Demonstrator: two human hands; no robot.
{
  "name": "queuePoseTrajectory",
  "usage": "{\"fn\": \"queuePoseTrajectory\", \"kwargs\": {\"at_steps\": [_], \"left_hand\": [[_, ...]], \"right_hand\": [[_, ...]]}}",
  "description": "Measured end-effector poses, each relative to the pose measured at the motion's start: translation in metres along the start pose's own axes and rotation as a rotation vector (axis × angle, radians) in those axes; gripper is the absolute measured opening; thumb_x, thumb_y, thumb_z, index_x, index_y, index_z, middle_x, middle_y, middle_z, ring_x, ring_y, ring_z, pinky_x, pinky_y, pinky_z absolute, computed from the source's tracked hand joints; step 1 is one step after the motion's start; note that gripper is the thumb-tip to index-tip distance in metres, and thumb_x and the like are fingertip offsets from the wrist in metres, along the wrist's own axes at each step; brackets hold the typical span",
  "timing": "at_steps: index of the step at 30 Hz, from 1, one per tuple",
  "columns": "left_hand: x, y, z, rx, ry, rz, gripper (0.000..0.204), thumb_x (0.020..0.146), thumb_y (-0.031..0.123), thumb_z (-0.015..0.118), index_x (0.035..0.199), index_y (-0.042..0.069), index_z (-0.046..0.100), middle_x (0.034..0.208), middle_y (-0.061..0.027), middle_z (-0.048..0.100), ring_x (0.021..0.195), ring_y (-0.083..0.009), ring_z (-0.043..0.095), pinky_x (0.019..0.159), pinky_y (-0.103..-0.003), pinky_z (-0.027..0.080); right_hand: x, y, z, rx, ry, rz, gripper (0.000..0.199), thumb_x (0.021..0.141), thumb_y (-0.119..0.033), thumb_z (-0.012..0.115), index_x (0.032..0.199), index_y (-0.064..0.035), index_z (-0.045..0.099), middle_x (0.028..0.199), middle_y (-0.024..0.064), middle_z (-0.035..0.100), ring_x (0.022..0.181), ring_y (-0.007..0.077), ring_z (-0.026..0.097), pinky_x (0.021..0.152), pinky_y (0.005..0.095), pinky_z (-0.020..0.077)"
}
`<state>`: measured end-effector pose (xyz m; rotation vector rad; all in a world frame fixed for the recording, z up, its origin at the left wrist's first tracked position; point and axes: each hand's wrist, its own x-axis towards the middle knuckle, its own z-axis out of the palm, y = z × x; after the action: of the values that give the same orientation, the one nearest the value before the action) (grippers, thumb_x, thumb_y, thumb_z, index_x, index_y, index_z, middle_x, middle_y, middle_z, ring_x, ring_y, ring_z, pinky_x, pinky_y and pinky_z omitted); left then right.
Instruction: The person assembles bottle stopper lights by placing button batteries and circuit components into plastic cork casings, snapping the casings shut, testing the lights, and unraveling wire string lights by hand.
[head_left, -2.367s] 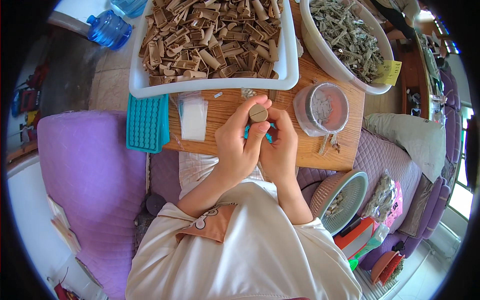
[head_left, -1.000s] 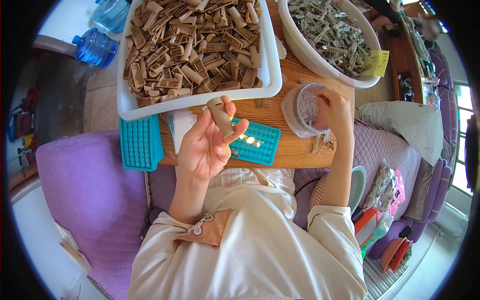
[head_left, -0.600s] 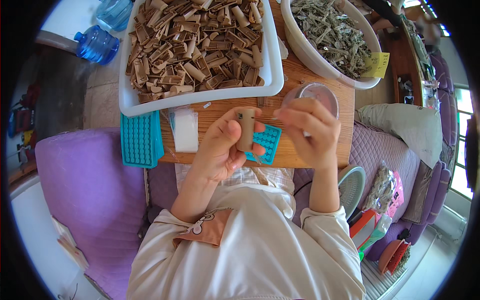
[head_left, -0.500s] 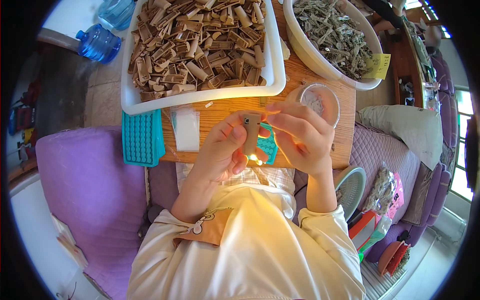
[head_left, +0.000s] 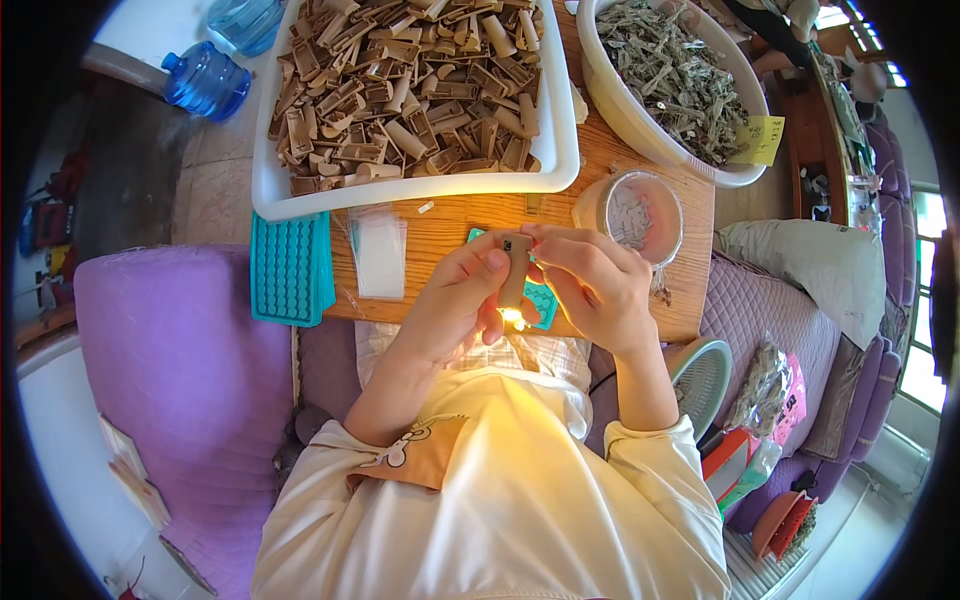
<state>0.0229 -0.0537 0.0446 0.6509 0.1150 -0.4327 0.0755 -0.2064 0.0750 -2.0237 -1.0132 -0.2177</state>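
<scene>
Upright in my left hand (head_left: pixel 465 290) is a small brown plastic casing (head_left: pixel 514 275), half-round and long, with a little dark square near its top. My thumb and fingers close round it. At its upper right edge, the fingers of my right hand (head_left: pixel 598 290) are pinched together; what they hold, if anything, is too small to make out. Beneath the hands lies a teal dimpled tray (head_left: pixel 541 304), partly covered by them. A small bright light glows just below the casing. Many similar brown casings (head_left: pixel 405 138) fill the white tub (head_left: pixel 420 198) beyond my hands.
Right of my hands stands a round container (head_left: pixel 590 208) of small white pieces. Behind it is a cream basin (head_left: pixel 596 70) of wrapped parts with a yellow note (head_left: pixel 760 140). Stacked teal trays (head_left: pixel 288 270) and clear plastic bags (head_left: pixel 381 258) lie at the table's left.
My right fingers have come in from just off the casing to its upper edge. The casing stays in my left hand, shifted slightly right. The whole view has moved a little.
</scene>
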Motion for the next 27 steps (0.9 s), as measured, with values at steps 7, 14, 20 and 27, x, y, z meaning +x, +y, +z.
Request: {"fn": "queuePoseTrajectory", "kwargs": {"at_steps": [7,14,20,27], "left_hand": [[0.006,-0.004,0.003,0.243,0.051,-0.015,0.039,0.087,0.031,0.04,0.116,0.005,0.04,0.081,-0.0011,0.054,0.059,-0.0058,0.054,0.035,-0.014,0.036],[0.021,-0.02,-0.004,0.305,-0.023,-0.133,0.033,0.088,0.028,0.038,0.111,0.004,0.043,0.077,-0.0005,0.053,0.058,-0.005,0.052,0.036,-0.014,0.035],[0.026,-0.044,0.032,0.223,-0.221,-0.366,0.026,0.087,0.024,0.043,0.105,0.006,0.044,0.076,-0.0017,0.053,0.06,-0.007,0.052,0.038,-0.018,0.037],[0.036,-0.007,0.034,1.451,0.082,0.854,0.017,0.074,0.006,0.055,0.091,0.008,0.055,0.079,-0.0069,0.059,0.07,-0.0223,0.057,0.056,-0.032,0.045]], "right_hand": [[-0.006,0.007,-0.004,0.038,-0.067,0.058,0.024,0.062,0.0,0.061,0.084,-0.0059,0.053,0.084,0.0079,0.058,0.071,0.0231,0.059,0.056,0.031,0.0488],[-0.009,0.006,-0.02,0.061,-0.197,0.181,0.037,0.062,0.001,0.06,0.097,-0.007,0.051,0.077,0.0068,0.054,0.07,0.0245,0.056,0.061,0.0333,0.0456],[-0.04,0.005,-0.075,0.208,-0.401,0.265,0.032,0.062,-0.003,0.062,0.094,-0.0028,0.054,0.083,0.01,0.054,0.073,0.0265,0.054,0.066,0.0324,0.0435],[-0.112,-0.04,-0.172,-0.032,-0.374,0.705,0.026,0.063,-0.001,0.06,0.089,-0.001,0.056,0.081,0.0087,0.054,0.068,0.0208,0.055,0.058,0.0265,0.0454]]}}
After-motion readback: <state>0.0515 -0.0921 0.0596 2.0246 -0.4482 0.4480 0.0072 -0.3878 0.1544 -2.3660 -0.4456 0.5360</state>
